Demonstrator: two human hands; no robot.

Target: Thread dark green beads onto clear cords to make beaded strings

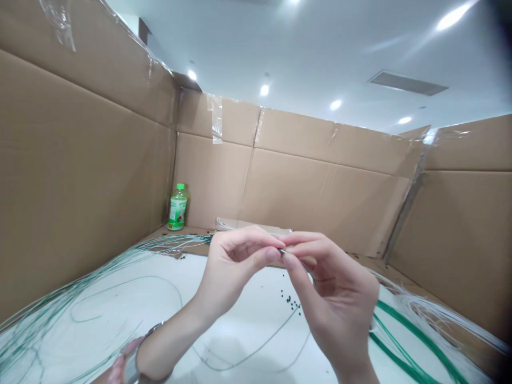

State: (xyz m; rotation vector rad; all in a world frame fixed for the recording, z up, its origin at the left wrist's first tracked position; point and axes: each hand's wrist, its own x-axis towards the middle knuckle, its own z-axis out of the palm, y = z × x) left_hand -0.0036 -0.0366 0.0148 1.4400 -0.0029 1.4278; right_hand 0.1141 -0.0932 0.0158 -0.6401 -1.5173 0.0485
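In front of me, my left hand (236,261) and my right hand (336,288) meet fingertip to fingertip, both pinched closed. Between the fingertips shows a tiny dark piece (282,250), mostly covered by them. A thin green wire (309,271) runs from behind my right fingers along the palm; its end at the pinch is hidden. Below the hands, a loop of thin green wire (256,349) hangs or lies over the white surface. Several tiny black pieces (290,301) lie scattered on the white tabletop (168,288), just left of my right hand.
Thin green and white wires with dark ends (132,256) spread along the left. On the right lie a thick green wire bundle (424,330) and white wires (436,309). A green bottle (178,208) stands in the back left corner. Cardboard walls (320,181) enclose the table.
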